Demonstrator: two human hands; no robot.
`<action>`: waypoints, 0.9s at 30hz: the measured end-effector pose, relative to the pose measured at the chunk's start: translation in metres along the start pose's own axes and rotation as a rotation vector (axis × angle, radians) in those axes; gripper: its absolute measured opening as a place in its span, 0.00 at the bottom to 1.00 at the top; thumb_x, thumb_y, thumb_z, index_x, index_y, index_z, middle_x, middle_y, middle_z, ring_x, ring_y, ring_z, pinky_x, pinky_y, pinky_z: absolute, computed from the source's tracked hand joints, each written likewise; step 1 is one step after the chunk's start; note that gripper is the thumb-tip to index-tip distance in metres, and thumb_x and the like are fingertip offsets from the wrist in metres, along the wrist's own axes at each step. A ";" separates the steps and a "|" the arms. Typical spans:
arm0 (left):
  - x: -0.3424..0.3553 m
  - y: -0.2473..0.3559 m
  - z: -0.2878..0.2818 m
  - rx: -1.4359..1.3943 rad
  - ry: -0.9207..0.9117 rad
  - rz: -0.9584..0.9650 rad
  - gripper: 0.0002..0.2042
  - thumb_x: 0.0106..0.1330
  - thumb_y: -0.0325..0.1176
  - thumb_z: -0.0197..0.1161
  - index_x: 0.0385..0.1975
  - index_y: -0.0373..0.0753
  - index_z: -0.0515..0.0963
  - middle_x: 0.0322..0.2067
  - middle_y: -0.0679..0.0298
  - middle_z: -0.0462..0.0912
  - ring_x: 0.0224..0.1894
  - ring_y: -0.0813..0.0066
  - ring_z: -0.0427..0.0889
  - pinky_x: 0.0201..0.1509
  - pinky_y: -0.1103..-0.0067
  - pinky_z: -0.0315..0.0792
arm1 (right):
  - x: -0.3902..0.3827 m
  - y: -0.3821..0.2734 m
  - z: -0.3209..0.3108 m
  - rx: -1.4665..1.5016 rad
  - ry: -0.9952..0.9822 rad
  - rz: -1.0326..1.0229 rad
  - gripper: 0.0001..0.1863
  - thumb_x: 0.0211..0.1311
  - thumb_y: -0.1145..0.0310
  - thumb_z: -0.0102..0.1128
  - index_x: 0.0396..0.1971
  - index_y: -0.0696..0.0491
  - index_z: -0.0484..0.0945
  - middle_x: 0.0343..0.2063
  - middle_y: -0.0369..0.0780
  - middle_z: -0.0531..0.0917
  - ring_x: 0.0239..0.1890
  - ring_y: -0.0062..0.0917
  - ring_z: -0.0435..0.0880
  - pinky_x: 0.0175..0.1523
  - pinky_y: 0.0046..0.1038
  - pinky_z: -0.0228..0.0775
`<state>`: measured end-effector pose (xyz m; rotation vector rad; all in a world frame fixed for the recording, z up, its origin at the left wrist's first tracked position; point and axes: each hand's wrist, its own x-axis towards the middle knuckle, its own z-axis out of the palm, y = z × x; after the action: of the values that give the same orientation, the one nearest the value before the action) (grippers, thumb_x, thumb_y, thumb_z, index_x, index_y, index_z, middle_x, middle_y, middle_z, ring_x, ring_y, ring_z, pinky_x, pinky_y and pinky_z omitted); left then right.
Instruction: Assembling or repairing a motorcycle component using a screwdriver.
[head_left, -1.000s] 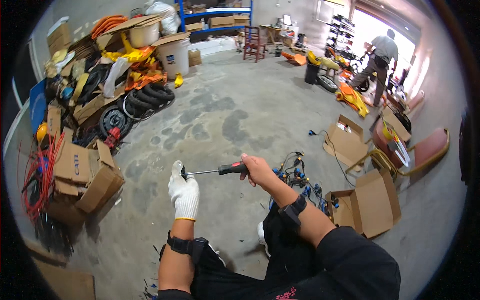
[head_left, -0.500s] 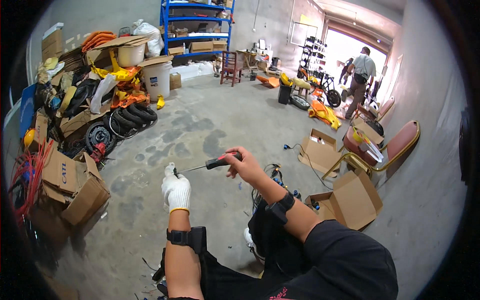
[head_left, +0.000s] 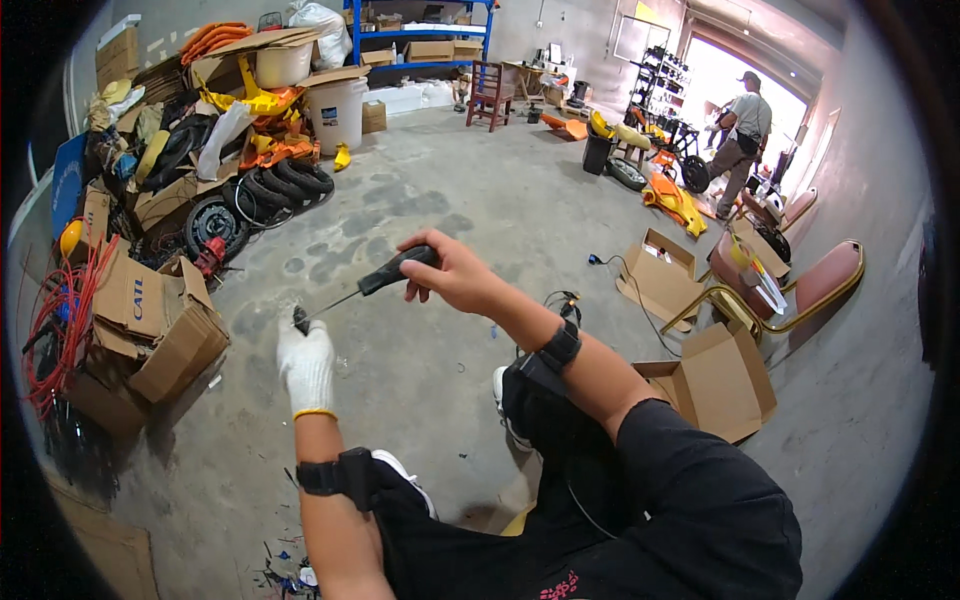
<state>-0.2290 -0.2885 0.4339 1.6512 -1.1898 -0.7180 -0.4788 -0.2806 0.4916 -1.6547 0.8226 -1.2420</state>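
Note:
A white knit glove with a yellow cuff covers my left hand (head_left: 306,368), whose fingers are closed on a small black part (head_left: 300,318); its exact kind is too small to make out. My bare right hand (head_left: 450,270) grips a screwdriver (head_left: 392,274) by its dark handle. The thin metal shaft slants down to the left, and its tip reaches the black part at my gloved fingertips. Both hands are held in front of me above the concrete floor. A dark band with a black module circles each forearm.
Opened cardboard boxes (head_left: 715,385) and a cable (head_left: 640,315) lie to my right by pink chairs (head_left: 828,282). At left stand a torn carton (head_left: 150,310), red wires (head_left: 70,340) and piled tyres (head_left: 290,185). A person (head_left: 748,130) stands near the bright doorway.
Both hands have moved to the left with the screwdriver and small part. The screwdriver now tilts more steeply downward, its handle turned. My view has shifted too.

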 end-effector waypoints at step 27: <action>-0.010 0.065 0.098 -0.407 -0.259 -0.096 0.21 0.57 0.34 0.65 0.51 0.38 0.74 0.39 0.62 0.78 0.41 0.71 0.75 0.45 0.73 0.71 | -0.012 0.188 -0.159 0.175 0.839 0.405 0.15 0.67 0.61 0.56 0.30 0.59 0.71 0.28 0.47 0.81 0.25 0.31 0.82 0.29 0.30 0.76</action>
<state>-0.3409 -0.3188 0.4562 1.3067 -1.0574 -1.1787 -0.6350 -0.3841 0.3312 -0.7272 1.4108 -1.6512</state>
